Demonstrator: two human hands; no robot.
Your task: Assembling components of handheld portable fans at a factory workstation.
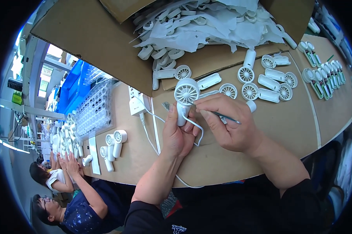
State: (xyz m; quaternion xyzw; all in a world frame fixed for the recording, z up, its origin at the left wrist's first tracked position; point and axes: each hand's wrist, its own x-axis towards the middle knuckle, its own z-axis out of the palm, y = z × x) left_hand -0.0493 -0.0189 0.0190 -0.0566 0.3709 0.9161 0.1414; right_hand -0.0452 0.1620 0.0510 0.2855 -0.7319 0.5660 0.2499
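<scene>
My left hand (176, 137) is closed around the handle of a white handheld fan (187, 91), its round grille facing me. A white cable (201, 134) loops from the fan's handle beside my fingers. In a pinch, my right hand (232, 124) holds a slim dark-green stick-like tool (231, 119). The tool's tip is hidden near the fan's head, where my right fingertips come close to the grille's lower right edge. White fan shell halves (209, 81) lie just beyond my hands, some with round grilles (249, 91).
A cardboard box (102, 50) full of white parts and thin sheets stands at the back. A white power strip (137, 102) lies left of it. Assembled fans (117, 142) sit at the left, opened handles with green parts (324, 80) at the right. Two co-workers (72, 202) sit at the left.
</scene>
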